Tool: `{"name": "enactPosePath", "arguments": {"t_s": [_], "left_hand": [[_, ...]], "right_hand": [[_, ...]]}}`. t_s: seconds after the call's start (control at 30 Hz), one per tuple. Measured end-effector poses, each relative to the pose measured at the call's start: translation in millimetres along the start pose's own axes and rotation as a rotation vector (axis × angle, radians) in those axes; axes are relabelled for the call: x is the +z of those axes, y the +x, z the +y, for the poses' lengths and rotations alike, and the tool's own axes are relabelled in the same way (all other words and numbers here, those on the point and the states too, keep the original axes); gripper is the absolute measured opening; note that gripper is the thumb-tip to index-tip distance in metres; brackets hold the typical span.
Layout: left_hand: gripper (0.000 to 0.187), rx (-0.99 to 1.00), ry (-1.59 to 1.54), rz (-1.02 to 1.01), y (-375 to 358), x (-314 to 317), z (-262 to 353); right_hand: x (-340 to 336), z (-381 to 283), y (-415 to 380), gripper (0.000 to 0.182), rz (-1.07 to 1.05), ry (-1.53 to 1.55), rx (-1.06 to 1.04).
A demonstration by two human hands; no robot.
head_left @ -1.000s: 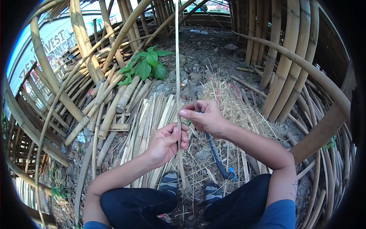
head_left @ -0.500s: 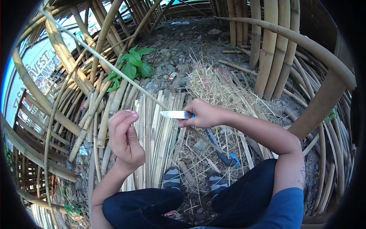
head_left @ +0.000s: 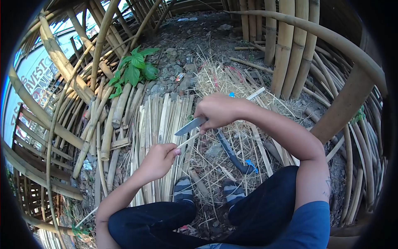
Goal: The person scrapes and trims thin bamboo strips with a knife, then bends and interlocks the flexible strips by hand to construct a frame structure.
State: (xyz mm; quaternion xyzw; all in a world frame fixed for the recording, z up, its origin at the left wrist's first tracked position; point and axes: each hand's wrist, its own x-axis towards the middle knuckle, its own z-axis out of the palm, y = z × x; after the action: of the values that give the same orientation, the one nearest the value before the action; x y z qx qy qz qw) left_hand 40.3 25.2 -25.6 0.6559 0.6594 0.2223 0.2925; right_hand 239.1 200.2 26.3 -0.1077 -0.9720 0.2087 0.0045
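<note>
My right hand [head_left: 219, 110] is closed around a knife [head_left: 190, 126], its blade angled down and to the left. A thin bamboo strip [head_left: 188, 142] runs from my left hand up to the fingers of my right hand, right by the blade. My left hand [head_left: 158, 161] pinches this strip between thumb and fingers. The strip's pale end shows beyond my right wrist, and its other end sticks out below my left forearm. Under the hands lies a row of split bamboo slats [head_left: 154, 120] on the ground.
Straw-like shavings [head_left: 226, 81] cover the ground ahead and between my feet. A dark curved tool [head_left: 229, 151] with a blue tie lies there. Bamboo poles [head_left: 286, 50] stand at right, others [head_left: 62, 54] at left. A leafy plant [head_left: 134, 66] grows at front left.
The strip, which slanted up to the far left from my right hand, now lies between both hands. My left hand moved right and closed on it. The knife blade turned downward.
</note>
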Motion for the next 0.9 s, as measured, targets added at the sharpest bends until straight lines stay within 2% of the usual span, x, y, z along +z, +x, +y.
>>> {"name": "enactPosePath", "arguments": {"t_s": [0.03, 0.07, 0.13, 0.17, 0.23, 0.3, 0.33, 0.37, 0.4, 0.5, 0.57, 0.67, 0.73, 0.9], "left_hand": [[0.023, -0.041, -0.031, -0.016, 2, -1, 0], [0.023, -0.05, -0.034, -0.009, 2, -3, -1], [0.023, -0.118, -0.121, -0.005, 2, -8, -4], [0.025, -0.141, -0.189, -0.011, 2, -10, -7], [0.026, -0.131, -0.301, 0.002, 4, -15, -18], [0.029, -0.142, -0.497, -0.031, 3, -18, -17], [0.029, -0.144, -0.5, -0.026, 2, -22, -11], [0.029, -0.225, -0.609, -0.047, 1, -26, -3], [0.029, -0.31, -0.716, -0.07, 0, -28, 2], [0.028, -0.326, -0.872, -0.142, 1, -29, 12], [0.028, -0.339, -0.909, -0.18, 0, -28, 20], [0.026, -0.346, -0.991, -0.23, 2, -28, 22], [0.026, -0.265, -1.104, -0.304, 3, -28, 16], [0.03, -0.249, -1.122, -0.285, -4, -31, 23]], "right_hand": [[-8, -2, -4, 0.031, 0.181, -0.209, 0.019], [-17, -6, -8, 0.031, 0.176, -0.207, 0.008], [-34, -10, -16, 0.033, 0.548, 0.242, 0.288], [-29, -2, -18, 0.033, 0.542, 0.239, 0.277], [-4, 10, -20, 0.032, 0.471, 0.724, 0.19], [29, -3, -26, 0.032, 0.374, 0.899, 0.247], [45, -10, -27, 0.032, 0.303, 0.977, 0.219], [58, -15, -25, 0.033, 0.23, 1.053, 0.191], [70, -16, -20, 0.033, 0.225, 1.054, 0.189], [89, -21, -5, 0.034, 0.182, 1.1, 0.121], [87, -26, 3, 0.034, 0.144, 1.239, 0.068], [79, -31, 5, 0.035, 0.131, 1.232, 0.044], [75, -33, 5, 0.036, 0.138, 1.214, 0.047], [68, -33, 0, 0.038, 0.206, 1.065, 0.048]]}}
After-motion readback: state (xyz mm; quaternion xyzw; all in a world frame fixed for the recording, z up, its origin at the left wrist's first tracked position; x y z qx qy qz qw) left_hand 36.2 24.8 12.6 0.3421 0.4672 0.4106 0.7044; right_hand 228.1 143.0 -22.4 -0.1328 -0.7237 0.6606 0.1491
